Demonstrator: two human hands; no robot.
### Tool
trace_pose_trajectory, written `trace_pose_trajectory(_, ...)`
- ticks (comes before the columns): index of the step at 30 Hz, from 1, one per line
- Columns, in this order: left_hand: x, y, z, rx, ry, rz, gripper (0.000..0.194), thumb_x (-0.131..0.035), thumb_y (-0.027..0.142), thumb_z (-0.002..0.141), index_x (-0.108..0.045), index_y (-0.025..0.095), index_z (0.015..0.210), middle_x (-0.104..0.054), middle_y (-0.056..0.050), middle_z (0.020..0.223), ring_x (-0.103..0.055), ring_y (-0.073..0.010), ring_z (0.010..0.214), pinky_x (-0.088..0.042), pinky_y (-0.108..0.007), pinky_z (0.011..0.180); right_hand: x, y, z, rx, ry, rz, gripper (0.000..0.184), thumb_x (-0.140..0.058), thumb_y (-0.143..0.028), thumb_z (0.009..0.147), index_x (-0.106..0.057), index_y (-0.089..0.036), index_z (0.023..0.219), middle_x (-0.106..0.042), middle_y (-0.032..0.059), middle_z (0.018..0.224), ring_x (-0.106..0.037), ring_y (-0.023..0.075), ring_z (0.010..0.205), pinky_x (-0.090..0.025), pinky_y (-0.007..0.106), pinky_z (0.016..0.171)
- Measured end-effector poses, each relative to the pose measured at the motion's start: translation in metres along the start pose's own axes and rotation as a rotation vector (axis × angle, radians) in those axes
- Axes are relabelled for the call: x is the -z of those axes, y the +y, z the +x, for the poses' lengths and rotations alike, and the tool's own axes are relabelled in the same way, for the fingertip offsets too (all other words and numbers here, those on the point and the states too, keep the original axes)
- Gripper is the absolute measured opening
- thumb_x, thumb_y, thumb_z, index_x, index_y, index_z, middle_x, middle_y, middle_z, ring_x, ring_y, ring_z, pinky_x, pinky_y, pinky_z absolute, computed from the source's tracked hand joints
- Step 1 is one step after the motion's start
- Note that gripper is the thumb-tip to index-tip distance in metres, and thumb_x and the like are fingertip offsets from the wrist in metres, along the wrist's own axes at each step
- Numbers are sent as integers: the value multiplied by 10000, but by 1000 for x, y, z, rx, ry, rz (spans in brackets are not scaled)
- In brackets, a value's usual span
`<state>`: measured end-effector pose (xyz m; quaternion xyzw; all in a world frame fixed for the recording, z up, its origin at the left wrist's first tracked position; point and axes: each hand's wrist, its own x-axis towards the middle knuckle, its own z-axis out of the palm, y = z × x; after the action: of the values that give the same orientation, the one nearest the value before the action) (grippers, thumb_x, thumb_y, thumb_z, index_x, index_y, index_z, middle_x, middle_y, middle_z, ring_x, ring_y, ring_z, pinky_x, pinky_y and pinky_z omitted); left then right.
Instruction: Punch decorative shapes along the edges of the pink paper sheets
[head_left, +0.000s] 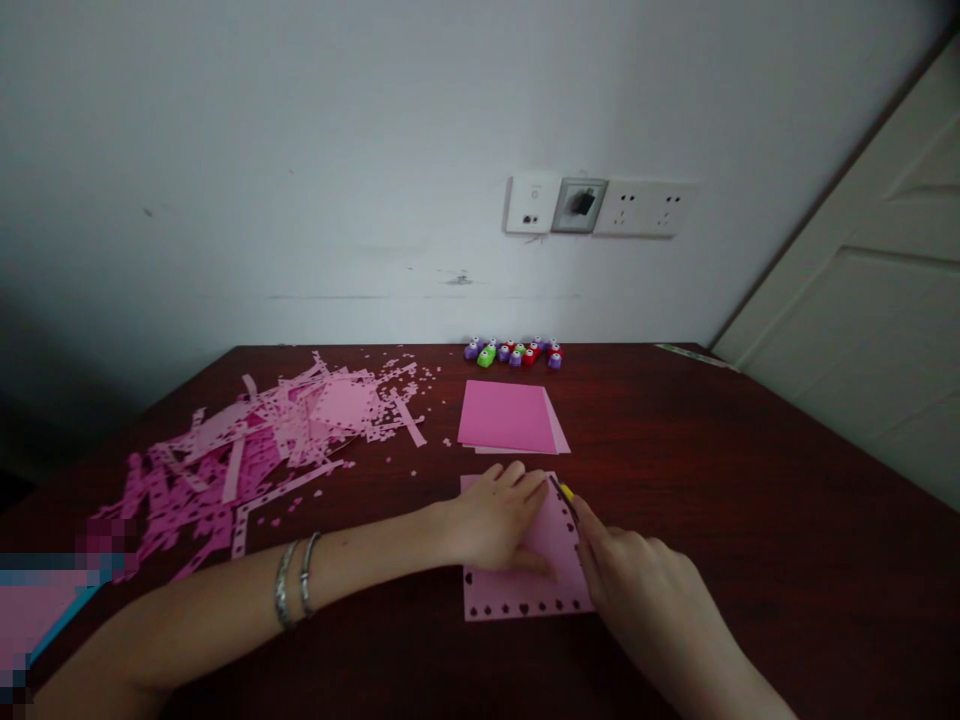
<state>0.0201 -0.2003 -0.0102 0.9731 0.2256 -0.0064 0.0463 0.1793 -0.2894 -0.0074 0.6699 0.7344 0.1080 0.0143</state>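
A pink square of paper [551, 540] lies on the dark red table, with small punched shapes, hearts among them, along its bottom and right edges. My left hand [495, 515] is pressed flat on it, fingers spread. At the paper's right edge, my right hand [637, 570] is closed around what looks like a utility knife [568, 493]; only a yellow bit and a thin dark edge show, by the upper right corner. Just beyond the paper sits a small stack of pink sheets [506, 415].
Pink paper strips and punched scraps [285, 430] are heaped on the left. Several colourful small punches [514, 353] stand along the wall. Sockets [637, 208] are set in the wall, and a white panelled door [885, 300] borders the right side.
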Motion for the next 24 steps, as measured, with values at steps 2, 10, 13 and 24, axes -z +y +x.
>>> trace_pose_trajectory(2,-1,0,0,0,2,8,703,-373,608,799,-316,105,1285,-356,-135,1329,-368,-266,1086,-292,-368,886,0,-2,-3,15,20,-27,443,-520,-108,758,-563,-190,1191,-645,27,550,-629,205,452,-446,245,362)
trace_pose_trajectory(10,-4,0,2,-2,37,15,691,-338,624,803,-344,98,1251,-405,-142,1290,-390,-263,1062,-307,-353,860,6,-6,-13,6,15,-15,471,-533,-77,715,-583,-196,1168,-640,9,516,-619,182,418,-407,207,333)
trace_pose_trajectory(13,-6,0,2,-9,53,21,682,-345,631,797,-369,103,1228,-426,-133,1270,-398,-260,1046,-317,-354,852,7,-6,-18,10,27,-18,459,-541,-84,704,-598,-190,1147,-636,8,506,-614,175,406,-381,194,318)
trace_pose_trajectory(24,-7,-1,3,-13,29,16,720,-297,642,804,-341,86,1258,-401,-159,1299,-367,-290,1109,-311,-397,883,-5,-1,-48,57,94,23,467,-472,-84,729,-568,-196,1172,-619,-6,511,-568,124,342,-318,162,279)
